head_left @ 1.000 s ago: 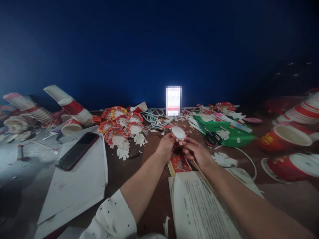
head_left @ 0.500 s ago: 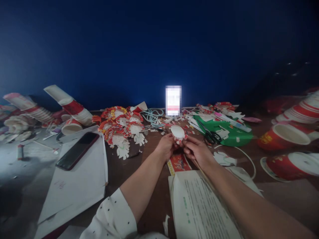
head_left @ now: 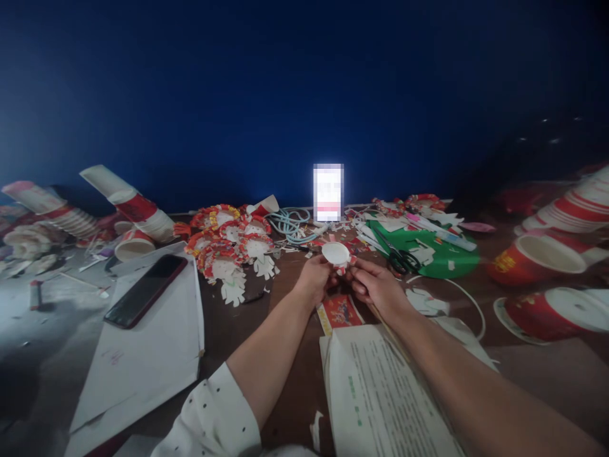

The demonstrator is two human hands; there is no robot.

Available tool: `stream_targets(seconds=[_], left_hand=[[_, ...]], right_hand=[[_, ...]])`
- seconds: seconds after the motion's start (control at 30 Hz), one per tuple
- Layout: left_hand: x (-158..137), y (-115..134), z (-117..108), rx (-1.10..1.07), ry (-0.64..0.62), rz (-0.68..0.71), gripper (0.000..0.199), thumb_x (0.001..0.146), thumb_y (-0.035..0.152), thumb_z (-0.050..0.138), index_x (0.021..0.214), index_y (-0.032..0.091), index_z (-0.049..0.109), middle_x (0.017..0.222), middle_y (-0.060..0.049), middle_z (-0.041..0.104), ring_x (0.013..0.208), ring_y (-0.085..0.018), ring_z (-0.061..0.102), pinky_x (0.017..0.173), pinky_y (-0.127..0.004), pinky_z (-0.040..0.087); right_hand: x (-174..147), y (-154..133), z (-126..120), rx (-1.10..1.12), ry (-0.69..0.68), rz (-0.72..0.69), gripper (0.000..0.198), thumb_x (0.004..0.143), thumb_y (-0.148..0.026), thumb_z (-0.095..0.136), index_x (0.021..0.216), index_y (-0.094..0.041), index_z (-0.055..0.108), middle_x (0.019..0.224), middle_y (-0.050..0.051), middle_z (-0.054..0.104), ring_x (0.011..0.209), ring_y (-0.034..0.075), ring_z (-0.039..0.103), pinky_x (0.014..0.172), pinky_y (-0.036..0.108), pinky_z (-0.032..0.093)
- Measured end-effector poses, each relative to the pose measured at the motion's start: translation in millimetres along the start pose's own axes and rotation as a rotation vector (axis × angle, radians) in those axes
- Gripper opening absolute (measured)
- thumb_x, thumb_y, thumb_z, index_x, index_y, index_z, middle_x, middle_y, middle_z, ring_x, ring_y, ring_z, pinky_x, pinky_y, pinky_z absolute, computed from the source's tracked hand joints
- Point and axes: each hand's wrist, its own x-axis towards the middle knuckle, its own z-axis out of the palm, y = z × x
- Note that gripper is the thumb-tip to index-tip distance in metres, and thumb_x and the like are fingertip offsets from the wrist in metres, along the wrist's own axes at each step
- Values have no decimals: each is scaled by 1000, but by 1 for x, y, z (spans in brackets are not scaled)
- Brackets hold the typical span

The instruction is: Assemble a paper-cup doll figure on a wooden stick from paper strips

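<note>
A cut paper cup [head_left: 335, 254], small, with a white round base and red-and-white strips around its edge, is held up in front of me between both hands. My left hand [head_left: 313, 279] is closed on its left side. From the right, my right hand [head_left: 379, 287] pinches strips at the lower edge, its fingers curled; the fingertips are partly hidden. Beneath the hands lies a red and yellow printed piece [head_left: 343, 312], just beyond an open printed book [head_left: 380, 393].
Finished-looking red and white paper shapes [head_left: 228, 254] lie left, near a phone [head_left: 146, 291] on a white box [head_left: 157, 362]. Black-handled scissors [head_left: 404, 259] rest on a green sheet [head_left: 451, 257]. Red paper cups [head_left: 535, 260] lie at right; a lit screen [head_left: 328, 190] stands behind.
The cut paper cup has tipped slightly, showing more of its round white face. Both hands keep their grip, and the whole view has shifted a little.
</note>
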Motion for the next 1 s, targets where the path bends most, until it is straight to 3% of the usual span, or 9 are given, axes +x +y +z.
stream_targets(seconds=[0.3, 0.43, 0.57, 0.83, 1.0], left_hand=[[-2, 4, 2, 11, -56, -43, 14, 66, 6, 71, 67, 13, 59, 48, 5, 49, 38, -2, 37, 40, -15, 26], [-1, 2, 2, 35, -32, -34, 15, 66, 4, 67, 64, 14, 56, 45, 6, 47, 36, -3, 37, 39, -14, 25], [2, -1, 2, 34, -37, -9, 17, 69, 9, 70, 63, 15, 55, 43, 7, 44, 35, -2, 35, 39, -15, 24], [2, -2, 1, -5, -32, 19, 12, 71, 9, 69, 68, 14, 58, 47, 5, 49, 39, -3, 40, 40, -15, 25], [5, -5, -2, -52, -33, 22, 16, 70, 9, 72, 70, 15, 57, 50, 5, 50, 40, -2, 37, 41, -16, 24]], right_hand=[[-2, 2, 2, -69, 5, 0, 26, 64, -36, 76, 82, -19, 67, 61, -5, 52, 43, 3, 31, 38, 19, 15], [-1, 9, 0, -167, 33, -31, 31, 69, -42, 76, 92, -21, 70, 51, -8, 44, 42, 6, 32, 39, 21, 19], [0, 16, -1, -193, 41, -65, 33, 71, -44, 76, 96, -23, 72, 50, -7, 46, 42, 8, 34, 39, 21, 20], [-2, 9, 3, -138, 47, -16, 48, 68, -42, 77, 110, -21, 70, 49, -8, 46, 42, 8, 35, 38, 20, 21], [-3, 7, 3, -51, 1, 15, 47, 66, -39, 80, 108, -20, 73, 55, -6, 50, 45, 6, 35, 38, 18, 18]])
